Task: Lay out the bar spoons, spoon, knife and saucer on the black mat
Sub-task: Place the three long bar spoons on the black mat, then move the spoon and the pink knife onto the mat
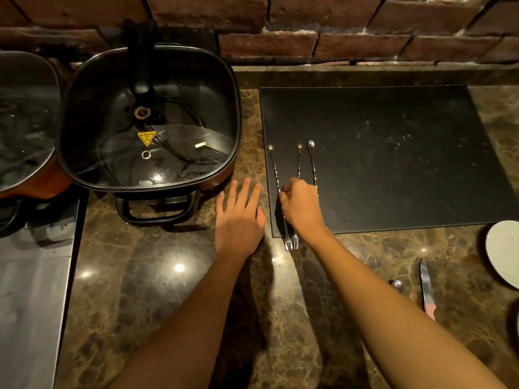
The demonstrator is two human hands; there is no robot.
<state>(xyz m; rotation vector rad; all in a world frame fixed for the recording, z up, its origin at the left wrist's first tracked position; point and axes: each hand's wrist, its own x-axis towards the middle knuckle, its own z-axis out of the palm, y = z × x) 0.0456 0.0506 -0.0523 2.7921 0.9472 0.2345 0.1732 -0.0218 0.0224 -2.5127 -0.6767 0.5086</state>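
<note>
Placement of the bar spoons [298,161] is the step in hand: three of them lie side by side along the left part of the black mat [393,153], small bowls pointing away and the forked ends of two poking off the near edge onto the bench [174,276]. The right hand [302,204] curls over their middles, its grip closed loosely, fingers pinching what looks like the leftmost stem, though how many stems it holds I cannot tell. The left hand [240,214] rests flat and empty on the bench, fingers spread, just beside the mat. Each bar spoon is thin, long, bright steel with a twisted stem. Next, I judge, comes spacing them evenly and letting go, then reaching right for the spoon [396,284], knife [427,290] and saucer [502,252], all off the mat.
</note>
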